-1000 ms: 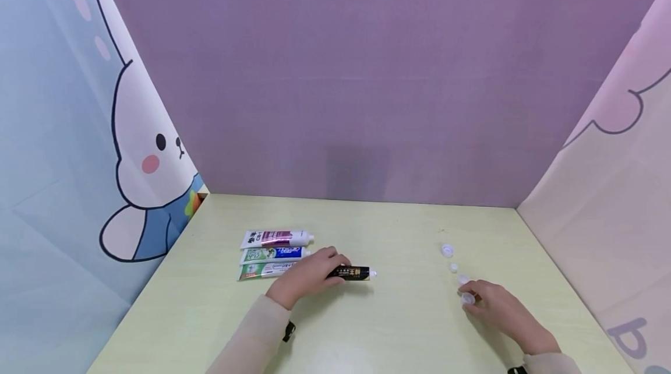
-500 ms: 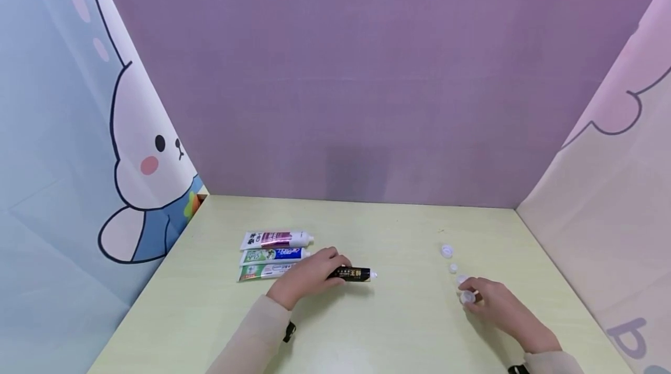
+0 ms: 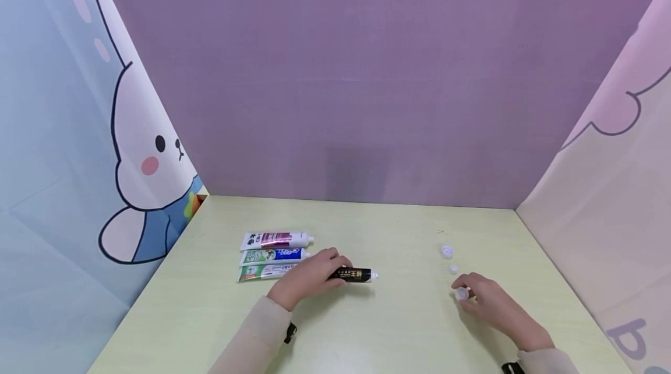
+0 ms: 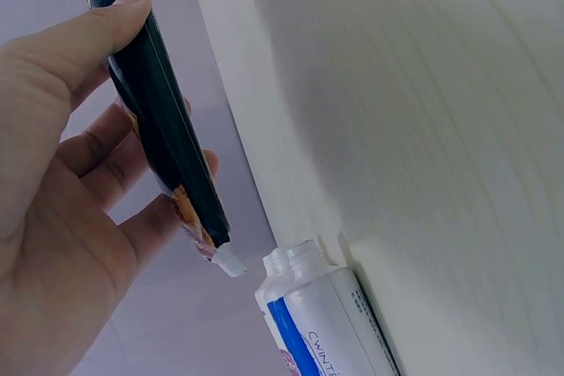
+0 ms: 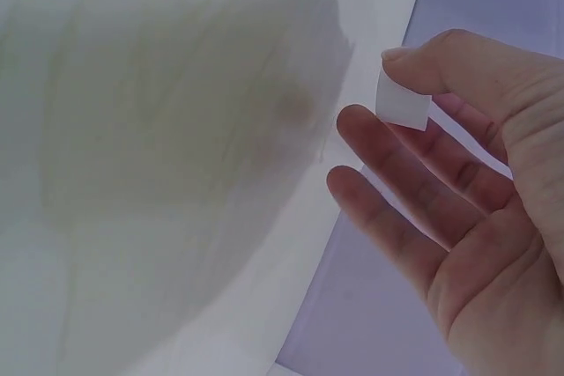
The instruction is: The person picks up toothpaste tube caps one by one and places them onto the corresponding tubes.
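My left hand grips a black toothpaste tube with gold lettering, its small white nozzle bare and pointing right. In the left wrist view, the thumb lies across the dark tube with fingers behind it. Over on the right, my right hand pinches a white cap between thumb and fingers. The right wrist view shows this cap under the thumb tip, above the table. Three toothpaste tubes lie side by side left of my left hand: purple-and-white, blue-and-green and green-and-white, the last partly hidden.
Beyond my right hand, a larger white cap and a smaller white cap lie on the pale table. A purple cloth stands along the back edge, with printed cloths on both sides.
My right hand has shifted slightly left and away from me with the pinched cap. Another cap seen beside its fingers earlier is now out of sight. The left hand barely moves.
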{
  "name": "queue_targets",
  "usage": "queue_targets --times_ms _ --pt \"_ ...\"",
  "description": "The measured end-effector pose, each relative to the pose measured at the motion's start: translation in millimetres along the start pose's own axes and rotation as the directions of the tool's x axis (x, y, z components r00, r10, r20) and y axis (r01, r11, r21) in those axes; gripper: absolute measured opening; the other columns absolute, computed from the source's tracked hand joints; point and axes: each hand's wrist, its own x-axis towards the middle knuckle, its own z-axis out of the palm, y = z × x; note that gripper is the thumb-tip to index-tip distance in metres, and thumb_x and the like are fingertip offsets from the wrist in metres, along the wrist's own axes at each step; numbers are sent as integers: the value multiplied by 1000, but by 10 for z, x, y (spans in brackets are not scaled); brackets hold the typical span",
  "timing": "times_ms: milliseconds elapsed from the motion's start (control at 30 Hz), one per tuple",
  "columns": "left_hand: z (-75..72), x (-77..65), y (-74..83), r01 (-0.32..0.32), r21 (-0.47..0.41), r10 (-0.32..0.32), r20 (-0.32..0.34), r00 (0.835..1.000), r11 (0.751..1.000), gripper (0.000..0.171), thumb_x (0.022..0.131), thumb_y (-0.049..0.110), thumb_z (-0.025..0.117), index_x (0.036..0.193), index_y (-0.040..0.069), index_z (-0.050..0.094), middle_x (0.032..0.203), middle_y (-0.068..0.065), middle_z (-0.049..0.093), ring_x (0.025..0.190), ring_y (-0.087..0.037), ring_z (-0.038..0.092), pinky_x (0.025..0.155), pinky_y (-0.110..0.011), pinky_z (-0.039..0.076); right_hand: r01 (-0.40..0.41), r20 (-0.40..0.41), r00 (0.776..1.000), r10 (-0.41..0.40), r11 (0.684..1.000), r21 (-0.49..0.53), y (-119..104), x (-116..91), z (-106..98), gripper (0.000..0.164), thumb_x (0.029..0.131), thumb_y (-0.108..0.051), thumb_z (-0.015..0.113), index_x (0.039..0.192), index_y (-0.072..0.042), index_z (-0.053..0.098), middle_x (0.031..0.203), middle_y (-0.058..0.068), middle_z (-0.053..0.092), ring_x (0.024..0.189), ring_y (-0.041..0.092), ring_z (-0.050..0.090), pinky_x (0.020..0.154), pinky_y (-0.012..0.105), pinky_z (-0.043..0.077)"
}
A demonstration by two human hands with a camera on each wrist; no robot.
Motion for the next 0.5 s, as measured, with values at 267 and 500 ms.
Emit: queue_targets --times_ms 267,500 --pt "2 9 19 8 -8 -8 7 1000 1000 33 96 31 70 126 20 66 105 4 58 84 -5 51 76 -22 50 89 -24 996 -89 996 -11 -49 107 46 29 80 4 75 106 -7 68 98 -3 61 81 8 59 64 25 53" --pt "-7 5 34 9 -5 -9 9 1000 1000 33 96 33 69 127 21 66 105 4 58 83 -5 50 74 -22 49 128 -8 992 -128 991 25 -159 239 76 29 81 2 75 108 -6 68 102 -1 63 83 10 61 68 29 55"
